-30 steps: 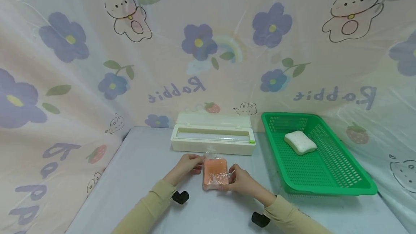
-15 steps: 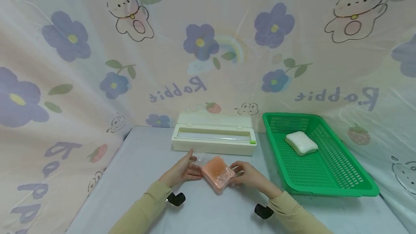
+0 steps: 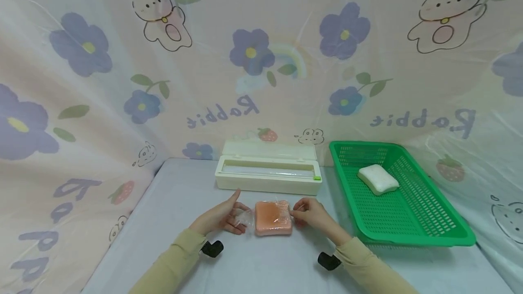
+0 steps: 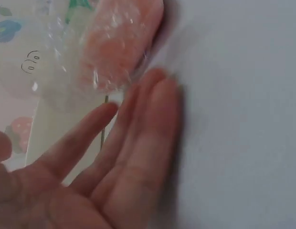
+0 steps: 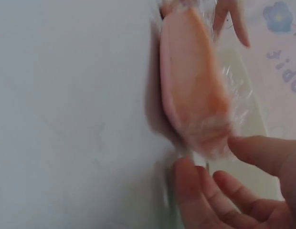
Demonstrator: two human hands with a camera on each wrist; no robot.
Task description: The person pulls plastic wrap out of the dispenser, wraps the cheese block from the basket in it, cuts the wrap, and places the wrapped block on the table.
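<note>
An orange-pink, toast-shaped bread slice, wrapped in clear cling film, lies flat mid-table between the hands. Loose film sticks out from its left side. My left hand is beside that loose end, fingers extended and thumb raised; the left wrist view has the fingertips just short of the film. On the slice's other side is my right hand, fingers loosely bent. In the right wrist view its thumb tip reaches the film at the slice's end, while the other fingers stay apart from the thumb.
Behind the slice stands a cream cling film dispenser, its lid up and a roll inside. A green basket at the right contains a white, toast-shaped slice. A printed curtain hangs behind and beside the white table.
The wrapped slice was turned to a diamond angle, then squared again, its loose film swinging from the back to the left. My left hand has drawn back leftward, spreading its fingers.
</note>
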